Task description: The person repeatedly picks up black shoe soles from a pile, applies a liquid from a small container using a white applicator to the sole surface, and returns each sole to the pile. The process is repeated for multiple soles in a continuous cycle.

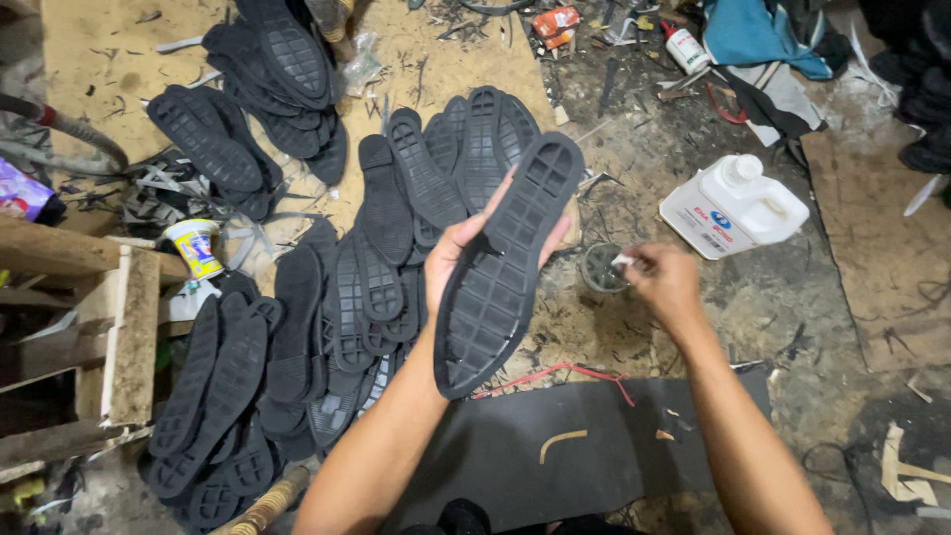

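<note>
One sole in left grip, floor crowded.

Sole, centre: matt black rubber, ribbed tread. Sole pile, left: same rubber. Jug, upper right: glossy white plastic. Crate, left edge: rough bare wood. Floor: gritty, stained w/ scraps.

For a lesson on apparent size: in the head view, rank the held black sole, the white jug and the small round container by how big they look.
1. Black sole, though it is nearest the camera.
2. White jug.
3. Small round container.
</note>
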The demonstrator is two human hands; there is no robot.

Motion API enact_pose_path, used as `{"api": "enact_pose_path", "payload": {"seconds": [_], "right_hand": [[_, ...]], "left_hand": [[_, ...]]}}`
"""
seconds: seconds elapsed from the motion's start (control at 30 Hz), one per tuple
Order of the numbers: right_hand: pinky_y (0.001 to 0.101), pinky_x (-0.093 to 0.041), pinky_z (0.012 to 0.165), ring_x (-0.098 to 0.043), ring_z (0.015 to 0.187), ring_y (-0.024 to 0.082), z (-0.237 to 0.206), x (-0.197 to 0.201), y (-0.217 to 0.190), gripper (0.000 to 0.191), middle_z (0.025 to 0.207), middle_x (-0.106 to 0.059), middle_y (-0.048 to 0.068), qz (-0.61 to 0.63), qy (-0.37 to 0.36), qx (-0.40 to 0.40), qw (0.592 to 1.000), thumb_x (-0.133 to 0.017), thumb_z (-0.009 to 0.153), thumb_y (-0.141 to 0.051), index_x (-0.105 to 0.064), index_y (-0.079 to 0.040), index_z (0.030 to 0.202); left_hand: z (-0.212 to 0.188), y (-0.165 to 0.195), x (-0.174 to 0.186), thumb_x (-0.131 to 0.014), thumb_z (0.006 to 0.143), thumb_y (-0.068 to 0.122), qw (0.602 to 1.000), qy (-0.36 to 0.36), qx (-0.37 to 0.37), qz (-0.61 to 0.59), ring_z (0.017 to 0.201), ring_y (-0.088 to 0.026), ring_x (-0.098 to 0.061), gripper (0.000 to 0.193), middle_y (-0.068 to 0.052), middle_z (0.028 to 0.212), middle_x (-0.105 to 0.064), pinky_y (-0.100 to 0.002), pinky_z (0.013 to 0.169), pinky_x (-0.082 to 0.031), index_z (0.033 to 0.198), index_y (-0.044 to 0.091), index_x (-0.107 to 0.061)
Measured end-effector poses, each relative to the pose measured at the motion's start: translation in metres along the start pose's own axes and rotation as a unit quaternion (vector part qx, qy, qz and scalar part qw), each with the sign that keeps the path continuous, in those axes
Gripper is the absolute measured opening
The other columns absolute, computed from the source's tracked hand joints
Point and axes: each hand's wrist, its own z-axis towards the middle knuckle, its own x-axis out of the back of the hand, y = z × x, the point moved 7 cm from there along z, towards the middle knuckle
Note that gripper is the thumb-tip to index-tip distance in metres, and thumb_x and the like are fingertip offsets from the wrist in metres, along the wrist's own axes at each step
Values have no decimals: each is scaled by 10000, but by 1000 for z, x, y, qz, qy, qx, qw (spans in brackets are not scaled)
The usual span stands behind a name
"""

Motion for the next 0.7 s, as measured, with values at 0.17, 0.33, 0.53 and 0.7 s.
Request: {"api": "enact_pose_path", "payload": {"seconds": [0.17,0.33,0.53,0.7], "right_hand": [[254,-492,782,-617,862,91,-16,79,-87,218,983,-728,67,227,105,15,968,-794,933,-60,-774,-21,1146],[287,-542,874,-681,978,148,-52,113,-205,229,1104,-746,102,183,98,200,958,-797,890,4,-744,-15,1113],[325,-531,841,-692,938,225,-60,113,-253,261,1051,-744,115,108,111,252,955,-814,816,2,-750,-12,1068],[354,-526,835,-711,923,208,-75,107,-261,255,1032,-761,99,93,106,307,941,-838,792,-37,-748,-33,1031]], "left_hand": [[3,-13,17,-409,1081,333,999,5,-17,30,1533,-303,-340,654,-154,1664,-321,-499,1300,-232,1655,70,-239],[-7,-33,21,-379,1164,496,997,-46,57,20,1400,-287,-540,723,-186,1663,-389,-395,1193,-461,1732,95,-180],[-21,-45,13,-372,1228,545,992,-86,94,-3,1151,-209,-647,667,-168,1405,-550,-291,997,-573,1714,136,-171],[-21,-42,12,-405,1095,557,994,-9,91,54,1158,-218,-642,774,-175,1505,-549,-265,867,-574,1696,146,-141]]}}
